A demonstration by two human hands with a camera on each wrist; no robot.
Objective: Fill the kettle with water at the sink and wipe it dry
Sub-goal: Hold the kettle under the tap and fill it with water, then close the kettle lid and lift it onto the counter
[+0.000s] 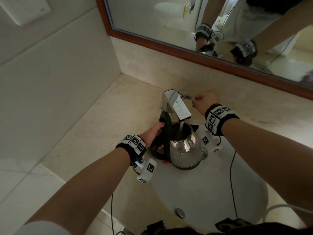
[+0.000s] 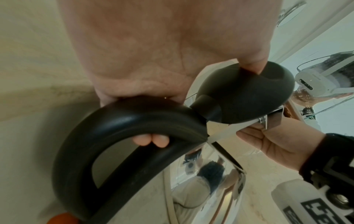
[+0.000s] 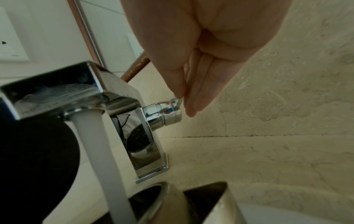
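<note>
A beige stone counter (image 1: 94, 126) under a wood-framed mirror (image 1: 169, 46) holds one white sink (image 1: 211, 192). One steel kettle (image 1: 185, 150), black lid (image 1: 166, 122) up, stands in the basin at 12 o'clock beneath one chrome faucet (image 1: 177, 104); water (image 3: 99, 148) streams in. The left hand (image 1: 155, 133) grasps the kettle's handle (image 2: 107, 136); the right hand (image 1: 205, 102) pinches the faucet lever (image 1: 188, 97).

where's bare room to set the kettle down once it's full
Bare counter left of the faucet, toward the corner wall. Bare basin between kettle and drain. Crowded under the spout: both hands and the open lid.
</note>
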